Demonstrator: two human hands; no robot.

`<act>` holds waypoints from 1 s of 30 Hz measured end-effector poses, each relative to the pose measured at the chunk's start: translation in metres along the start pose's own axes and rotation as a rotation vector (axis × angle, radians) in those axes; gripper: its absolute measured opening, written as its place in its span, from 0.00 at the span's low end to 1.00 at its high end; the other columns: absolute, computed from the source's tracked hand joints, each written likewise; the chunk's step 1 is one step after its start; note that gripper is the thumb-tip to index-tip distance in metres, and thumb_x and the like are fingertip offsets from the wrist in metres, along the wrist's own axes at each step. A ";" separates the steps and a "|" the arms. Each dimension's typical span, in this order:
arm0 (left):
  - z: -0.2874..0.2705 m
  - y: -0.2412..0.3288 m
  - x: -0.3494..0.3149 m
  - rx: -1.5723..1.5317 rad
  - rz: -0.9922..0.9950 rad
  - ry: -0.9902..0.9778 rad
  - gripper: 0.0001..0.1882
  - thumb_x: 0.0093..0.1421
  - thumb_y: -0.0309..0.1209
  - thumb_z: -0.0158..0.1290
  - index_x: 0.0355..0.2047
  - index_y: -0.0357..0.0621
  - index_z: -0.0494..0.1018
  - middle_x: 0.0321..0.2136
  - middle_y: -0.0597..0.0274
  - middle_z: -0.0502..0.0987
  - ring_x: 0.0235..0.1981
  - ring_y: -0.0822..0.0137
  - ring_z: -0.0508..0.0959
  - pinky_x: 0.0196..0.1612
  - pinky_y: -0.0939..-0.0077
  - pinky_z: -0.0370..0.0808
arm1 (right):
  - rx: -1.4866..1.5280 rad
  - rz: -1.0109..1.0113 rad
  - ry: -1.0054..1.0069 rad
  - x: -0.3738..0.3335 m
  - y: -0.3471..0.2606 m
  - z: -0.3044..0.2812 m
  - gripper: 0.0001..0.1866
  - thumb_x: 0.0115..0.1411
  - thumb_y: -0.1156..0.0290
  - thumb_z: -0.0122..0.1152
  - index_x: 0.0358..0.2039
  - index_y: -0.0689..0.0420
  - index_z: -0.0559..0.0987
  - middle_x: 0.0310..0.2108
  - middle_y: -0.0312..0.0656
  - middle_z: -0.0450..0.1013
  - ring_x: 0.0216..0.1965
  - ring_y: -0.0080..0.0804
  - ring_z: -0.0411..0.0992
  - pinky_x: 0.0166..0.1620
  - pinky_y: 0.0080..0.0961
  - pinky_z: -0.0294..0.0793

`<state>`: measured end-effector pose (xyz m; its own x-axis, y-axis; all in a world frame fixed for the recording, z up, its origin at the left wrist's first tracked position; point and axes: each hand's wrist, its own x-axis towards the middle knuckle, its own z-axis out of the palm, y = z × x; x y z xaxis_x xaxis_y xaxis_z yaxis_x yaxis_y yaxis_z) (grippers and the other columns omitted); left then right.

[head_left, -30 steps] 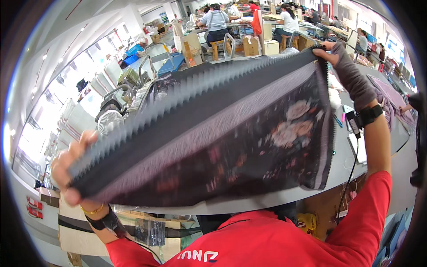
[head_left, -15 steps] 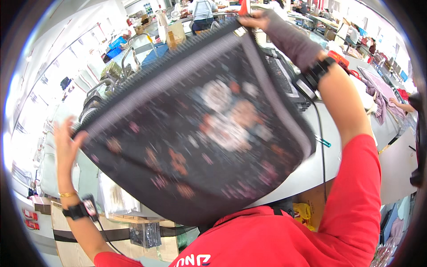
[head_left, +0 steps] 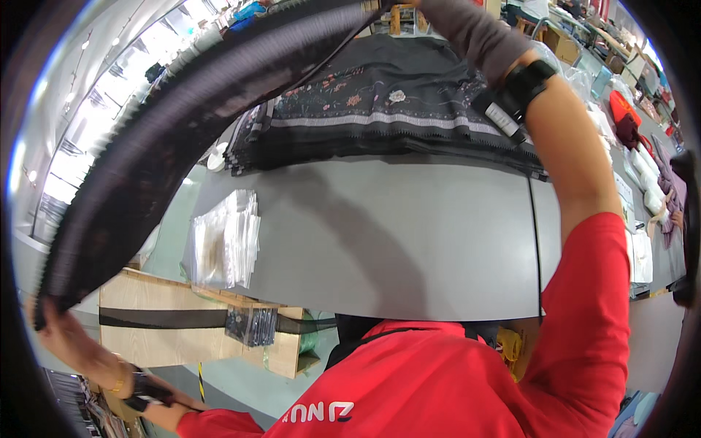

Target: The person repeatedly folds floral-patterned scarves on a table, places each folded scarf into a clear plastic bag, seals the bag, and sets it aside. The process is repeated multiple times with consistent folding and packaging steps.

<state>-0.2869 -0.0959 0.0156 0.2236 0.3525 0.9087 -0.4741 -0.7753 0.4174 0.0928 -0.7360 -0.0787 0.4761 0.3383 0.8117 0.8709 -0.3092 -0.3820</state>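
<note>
Here, a long dark cloth (head_left: 139, 160) is held up in the air, off the table (head_left: 453, 233). It is stretched in a bent strip from the low left side to the top middle, and it is blurred. Its low end is pinched by the left hand (head_left: 69, 339), between the thumb and the fingers. The other end is brought up to the right hand (head_left: 411, 2), which is almost all cut off by the top edge, so it cannot be told if its fingers are spread or pressed together. The right wrist is covered by a soft grey sleeve (head_left: 478, 36), and a black band (head_left: 529, 84) is worn just below it. A thin gold bracelet (head_left: 120, 374) is worn on the left wrist.

On the far part of the grey table, a pile of dark cloths (head_left: 365, 113) is laid flat, with small flowers and a pale stripe to be seen. Nearer, on the left, a stack of clear bags (head_left: 226, 241) is set on the table. A dark shadow (head_left: 358, 226) is cast across the bare top. A black cord (head_left: 535, 241) is hung down on the right. Below, a red shirt (head_left: 394, 379) is worn by the person.
</note>
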 end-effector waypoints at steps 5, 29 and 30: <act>0.044 0.050 -0.166 0.259 0.143 -0.767 0.16 0.47 0.20 0.55 0.34 0.44 0.87 0.29 0.61 0.86 0.35 0.63 0.83 0.42 0.69 0.76 | 0.145 0.384 -0.209 -0.100 0.105 0.063 0.08 0.70 0.70 0.66 0.45 0.60 0.84 0.34 0.34 0.81 0.38 0.18 0.73 0.46 0.24 0.75; 0.162 0.088 -0.436 -0.424 0.091 -1.588 0.18 0.47 0.29 0.68 0.40 0.43 0.80 0.35 0.59 0.79 0.37 0.53 0.81 0.39 0.62 0.79 | 0.106 0.712 -0.535 -0.356 -0.289 -0.025 0.06 0.63 0.71 0.67 0.35 0.59 0.81 0.28 0.48 0.77 0.32 0.52 0.78 0.33 0.42 0.74; 0.133 0.070 -0.441 -0.268 0.111 -1.564 0.21 0.42 0.25 0.65 0.41 0.42 0.80 0.36 0.57 0.79 0.39 0.51 0.80 0.43 0.59 0.79 | 0.186 0.698 -0.430 -0.372 -0.296 -0.035 0.04 0.63 0.74 0.65 0.37 0.59 0.82 0.30 0.48 0.78 0.33 0.50 0.79 0.35 0.39 0.75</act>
<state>-0.3052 -0.3751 -0.3573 0.7158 -0.6909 0.1014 -0.6388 -0.5892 0.4948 -0.3468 -0.8017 -0.2523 0.8852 0.4445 0.1372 0.3470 -0.4343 -0.8312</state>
